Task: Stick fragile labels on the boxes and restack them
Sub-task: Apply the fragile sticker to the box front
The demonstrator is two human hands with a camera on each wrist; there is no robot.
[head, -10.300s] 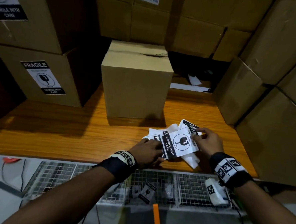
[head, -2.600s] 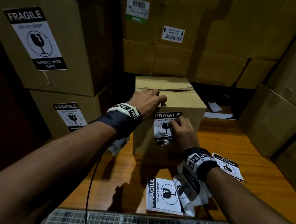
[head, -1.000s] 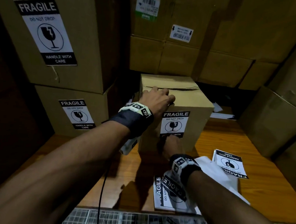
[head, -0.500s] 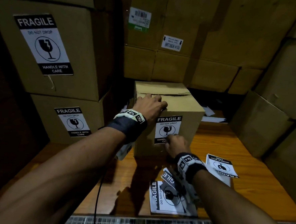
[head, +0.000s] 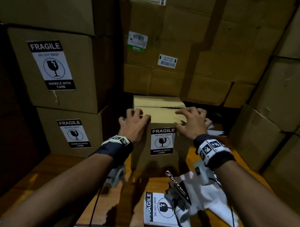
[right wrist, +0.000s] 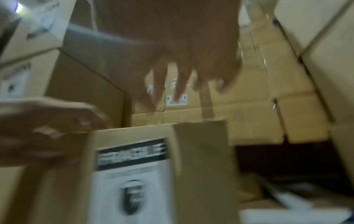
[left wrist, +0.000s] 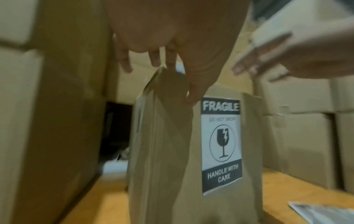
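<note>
- Since half a second earlier, the right hand had left the lower edge of the fragile label and come up to the top right corner of the small box; the left hand had slid to the top left corner.
- Both hands sat at the small box's top edge with fingers spread and bent – the left fingers hung over its left corner, thumb down the front face; whether either hand truly gripped the cardboard, I could not tell.
- The small box stood upright on the wooden surface, its label stuck flat on the front face, between the two wrists.
- Left of the small box – two stacked boxes, each already bearing a fragile label.
- Behind the small box and to its right rose a wall of unlabelled cartons.
- In front of the small box, on the surface, lay loose labels and crumpled white backing paper.
- The right wrist view was blurred.
</note>
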